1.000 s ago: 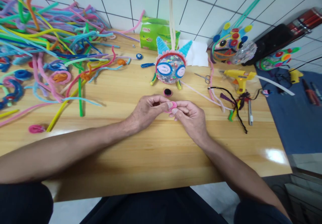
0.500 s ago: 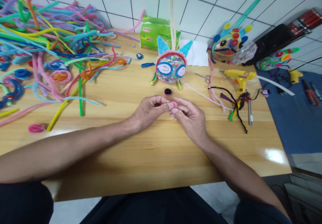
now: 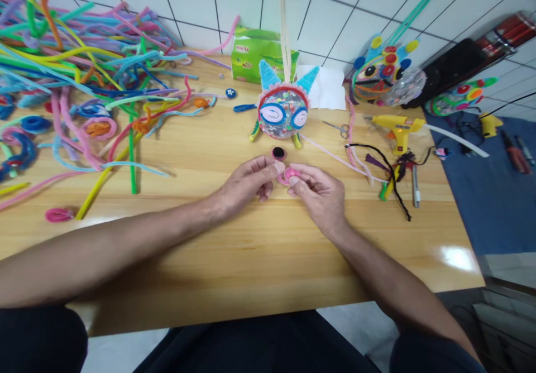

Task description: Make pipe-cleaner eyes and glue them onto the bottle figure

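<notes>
The left hand [image 3: 253,181] and the right hand [image 3: 320,194] pinch a small pink coil [image 3: 292,174] between thumbs and fingertips, just above the surface [image 3: 234,261] and near the black-centred disc [image 3: 278,153]. If one thumb eases off, the loose end at the left fingertips could spring back and the coil unwind. A careless knuckle might also nudge the disc.
</notes>
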`<state>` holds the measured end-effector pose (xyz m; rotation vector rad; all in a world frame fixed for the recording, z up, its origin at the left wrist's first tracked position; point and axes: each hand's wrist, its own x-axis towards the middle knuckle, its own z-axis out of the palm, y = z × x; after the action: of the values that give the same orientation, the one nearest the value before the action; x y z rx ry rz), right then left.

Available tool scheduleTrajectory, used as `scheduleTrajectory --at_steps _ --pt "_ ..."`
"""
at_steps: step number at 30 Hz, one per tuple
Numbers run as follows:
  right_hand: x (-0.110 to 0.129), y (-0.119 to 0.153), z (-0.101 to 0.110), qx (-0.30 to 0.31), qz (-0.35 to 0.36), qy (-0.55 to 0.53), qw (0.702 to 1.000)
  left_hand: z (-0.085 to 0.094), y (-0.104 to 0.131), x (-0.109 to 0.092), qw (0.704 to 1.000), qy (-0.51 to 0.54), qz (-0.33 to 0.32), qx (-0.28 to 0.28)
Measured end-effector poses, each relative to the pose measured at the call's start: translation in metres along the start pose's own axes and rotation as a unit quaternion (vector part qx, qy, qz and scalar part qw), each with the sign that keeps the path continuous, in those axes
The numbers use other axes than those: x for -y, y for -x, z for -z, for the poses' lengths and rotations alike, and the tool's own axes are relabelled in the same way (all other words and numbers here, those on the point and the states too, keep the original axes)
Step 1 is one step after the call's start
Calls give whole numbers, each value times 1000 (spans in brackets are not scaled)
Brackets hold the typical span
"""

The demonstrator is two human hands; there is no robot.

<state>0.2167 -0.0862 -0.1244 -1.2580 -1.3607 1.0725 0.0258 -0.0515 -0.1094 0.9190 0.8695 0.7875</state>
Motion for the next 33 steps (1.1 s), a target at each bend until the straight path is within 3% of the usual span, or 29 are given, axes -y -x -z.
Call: scheduleTrajectory --at_steps 8,26,33 --pt "1 0 2 5 11 3 1000 1 2 -1 995 -92 -41 -11" --pt "2 1 4 35 28 48 998 6 1 -2 989 -130 -68 1" --pt "6 1 6 17 58 94 994 6 1 -4 986 -149 -75 14"
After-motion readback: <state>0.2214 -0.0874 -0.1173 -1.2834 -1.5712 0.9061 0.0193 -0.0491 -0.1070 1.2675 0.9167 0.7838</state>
